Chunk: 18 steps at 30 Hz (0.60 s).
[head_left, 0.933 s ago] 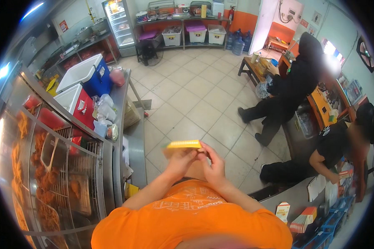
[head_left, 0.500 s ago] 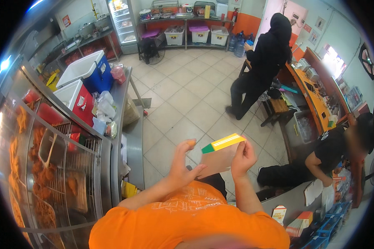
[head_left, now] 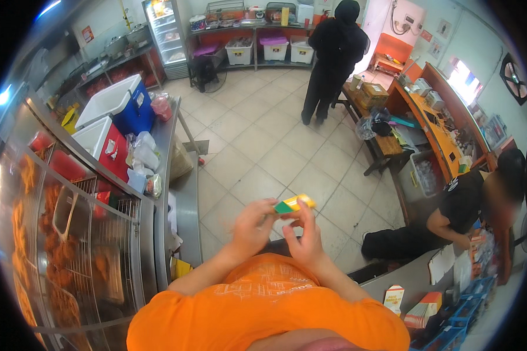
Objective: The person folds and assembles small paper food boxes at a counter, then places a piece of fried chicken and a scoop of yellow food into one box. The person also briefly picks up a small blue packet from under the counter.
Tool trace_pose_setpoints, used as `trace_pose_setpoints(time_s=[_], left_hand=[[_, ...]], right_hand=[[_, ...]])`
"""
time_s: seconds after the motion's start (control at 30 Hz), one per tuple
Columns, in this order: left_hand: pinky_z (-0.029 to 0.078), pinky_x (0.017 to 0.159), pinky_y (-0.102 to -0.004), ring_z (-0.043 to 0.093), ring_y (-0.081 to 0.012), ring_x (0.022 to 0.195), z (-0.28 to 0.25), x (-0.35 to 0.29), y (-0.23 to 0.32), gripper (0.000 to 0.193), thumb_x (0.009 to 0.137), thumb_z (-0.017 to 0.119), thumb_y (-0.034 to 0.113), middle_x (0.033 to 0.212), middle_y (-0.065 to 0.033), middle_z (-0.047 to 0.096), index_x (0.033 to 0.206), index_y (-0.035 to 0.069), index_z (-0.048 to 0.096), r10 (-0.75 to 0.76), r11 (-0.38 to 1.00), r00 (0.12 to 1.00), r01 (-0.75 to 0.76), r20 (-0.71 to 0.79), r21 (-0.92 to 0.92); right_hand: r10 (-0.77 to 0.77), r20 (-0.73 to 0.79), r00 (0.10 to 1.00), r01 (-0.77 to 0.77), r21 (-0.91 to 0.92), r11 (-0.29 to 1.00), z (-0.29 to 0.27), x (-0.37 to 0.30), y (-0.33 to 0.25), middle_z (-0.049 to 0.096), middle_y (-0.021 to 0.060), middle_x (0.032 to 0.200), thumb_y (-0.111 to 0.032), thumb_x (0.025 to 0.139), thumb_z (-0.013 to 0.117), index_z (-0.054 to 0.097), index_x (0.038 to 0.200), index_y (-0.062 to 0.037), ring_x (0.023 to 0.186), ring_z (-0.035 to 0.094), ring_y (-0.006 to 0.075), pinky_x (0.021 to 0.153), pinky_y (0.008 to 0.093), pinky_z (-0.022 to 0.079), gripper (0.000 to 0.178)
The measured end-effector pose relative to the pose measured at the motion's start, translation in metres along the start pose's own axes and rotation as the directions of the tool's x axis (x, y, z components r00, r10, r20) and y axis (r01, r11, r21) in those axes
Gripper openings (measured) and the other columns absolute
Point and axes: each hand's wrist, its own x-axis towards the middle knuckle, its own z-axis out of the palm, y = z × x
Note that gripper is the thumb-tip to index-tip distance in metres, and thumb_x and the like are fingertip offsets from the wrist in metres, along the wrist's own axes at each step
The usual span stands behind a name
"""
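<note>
In front of my orange shirt, a yellow, green and white cardboard carton (head_left: 286,206) is held between my two hands. It shows mostly edge-on, so its full shape is hidden. My left hand (head_left: 252,228) closes on the green end. On the yellow end are the bent fingers of my right hand (head_left: 305,238), its thumb below. A similar flat carton (head_left: 394,299) rests on the metal counter to my right, beside a stack of red, yellow and white cartons (head_left: 423,311).
Fried food fills a glass-fronted warming cabinet (head_left: 108,240) on my left. Beyond it, a red cooler (head_left: 108,149) and a blue cooler (head_left: 136,108) stand on a metal table. One person (head_left: 334,58) in black stands at the back; another (head_left: 459,207) works at the right counter.
My hands have come closer together, and the carton has turned so its broad brown face no longer shows. The person in black has walked left and farther back.
</note>
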Motion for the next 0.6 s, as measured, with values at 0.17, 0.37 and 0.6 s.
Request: trace_pose_setpoints(time_s=[0.17, 0.37, 0.6], left_hand=[[0.053, 0.106, -0.0446, 0.067, -0.0409, 0.122, 0.002, -0.007, 0.006, 0.021, 0.089, 0.075, -0.004, 0.132, -0.0164, 0.071, 0.106, 0.002, 0.064, 0.074, 0.995, 0.993, -0.08, 0.094, 0.061], [0.055, 0.096, -0.0387, 0.068, -0.0252, 0.114, -0.012, -0.014, 0.001, 0.014, 0.103, 0.066, 0.006, 0.132, -0.017, 0.071, 0.114, 0.002, 0.059, -0.17, 0.957, 0.97, 0.205, 0.173, -0.208], [0.051, 0.092, -0.031, 0.062, -0.0113, 0.104, -0.014, -0.019, -0.008, 0.016, 0.109, 0.057, 0.011, 0.112, -0.0071, 0.068, 0.122, 0.002, 0.057, -0.493, 0.73, 0.832, 0.555, 0.256, -0.399]], right_hand=[[0.219, 0.037, 0.975, -0.222, 0.137, 0.965, 0.007, 0.012, 0.01, 0.068, 0.0115, 0.109, -0.01, 0.1, 0.07, 0.063, 0.121, -0.0046, 0.096, 0.069, 0.0238, 0.078, 0.0355, 0.056, 0.023], [0.045, 0.046, 0.998, -0.035, -0.193, 0.981, -0.005, 0.026, 0.006, 0.065, 0.0113, 0.097, -0.009, 0.095, 0.075, 0.067, 0.113, -0.0062, 0.083, 0.069, 0.0263, 0.07, 0.0356, 0.056, 0.02], [-0.18, 0.141, 0.973, 0.225, -0.441, 0.869, -0.021, 0.039, 0.023, 0.064, 0.0099, 0.091, -0.004, 0.089, 0.077, 0.07, 0.11, -0.0072, 0.077, 0.066, 0.0274, 0.067, 0.0381, 0.055, 0.022]])
